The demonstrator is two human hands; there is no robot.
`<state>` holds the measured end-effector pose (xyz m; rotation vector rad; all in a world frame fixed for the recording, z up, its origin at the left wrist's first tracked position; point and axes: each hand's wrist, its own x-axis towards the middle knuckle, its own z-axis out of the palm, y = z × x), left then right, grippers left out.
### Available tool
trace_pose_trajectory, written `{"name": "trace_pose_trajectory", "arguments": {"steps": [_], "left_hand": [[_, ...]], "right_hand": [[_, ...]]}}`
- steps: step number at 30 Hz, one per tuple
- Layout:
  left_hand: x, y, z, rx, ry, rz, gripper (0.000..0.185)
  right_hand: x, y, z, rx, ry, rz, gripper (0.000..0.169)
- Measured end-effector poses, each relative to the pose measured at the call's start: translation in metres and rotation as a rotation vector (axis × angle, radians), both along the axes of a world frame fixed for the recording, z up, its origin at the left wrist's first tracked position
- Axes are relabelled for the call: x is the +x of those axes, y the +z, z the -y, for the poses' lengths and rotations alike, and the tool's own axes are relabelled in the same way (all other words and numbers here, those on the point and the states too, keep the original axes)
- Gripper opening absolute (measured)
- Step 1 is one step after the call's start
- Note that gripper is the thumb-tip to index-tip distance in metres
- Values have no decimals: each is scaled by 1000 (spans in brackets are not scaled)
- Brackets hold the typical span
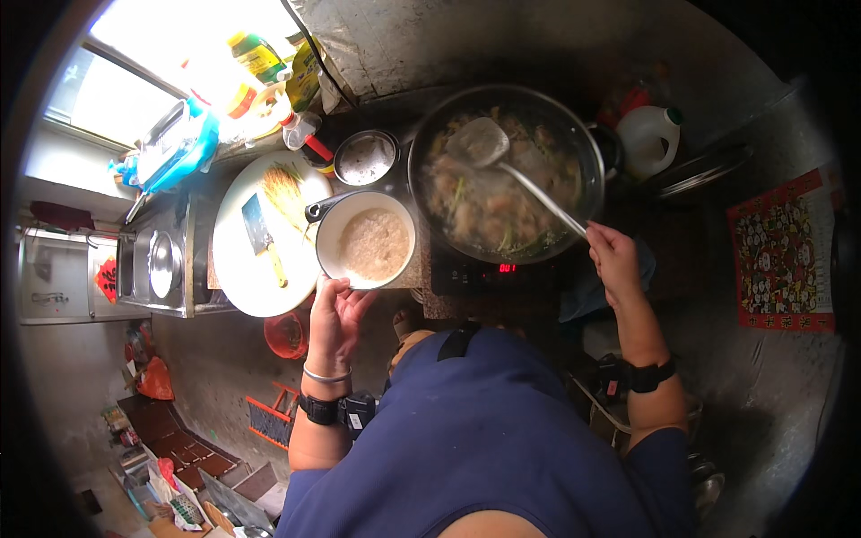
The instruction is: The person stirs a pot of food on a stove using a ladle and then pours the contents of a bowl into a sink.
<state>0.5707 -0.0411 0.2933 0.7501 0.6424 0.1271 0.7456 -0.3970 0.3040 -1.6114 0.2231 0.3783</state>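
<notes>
My right hand (612, 259) grips the handle end of a metal spatula (548, 202), whose broad blade rests over the steaming food in a large pan (597, 151) on an induction cooker (464, 274). The food is meat-like pieces with green stalks in broth. At the near side of a white pot (409, 218) holding a pale, grainy porridge-like mixture (374, 243), my left hand (340, 316) has its fingers against the lower wall; whether it bears the pot's weight cannot be told. Left of that pot, a cleaver (257, 228) lies on a round white cutting board (232, 282) beside a brownish stalky bundle (282, 191).
A small round metal container (365, 158) stands behind the white pot. Bottles, including one with a red cap (299, 131), line the windowsill side. A white jug (646, 141) and a pan lid (703, 171) are right of the pan. A sink (141, 269) is far left.
</notes>
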Motion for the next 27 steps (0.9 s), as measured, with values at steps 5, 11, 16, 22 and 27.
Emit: {"name": "trace_pose_trajectory", "arguments": {"steps": [5,11,16,22,27], "left_hand": [[1,2,1,1,7,4,42],[2,4,3,-77,65,15,30],[1,3,2,-79,53,16,30],[3,9,5,-56,73,8,30],[-2,3,0,-2,37,-4,39]], "right_hand": [[4,5,-4,-3,8,-6,25],[8,5,-8,-10,3,-9,25],[12,6,-10,-35,7,-26,26],[15,9,-14,-53,12,-21,26],[18,6,-16,-12,9,-39,26]]}}
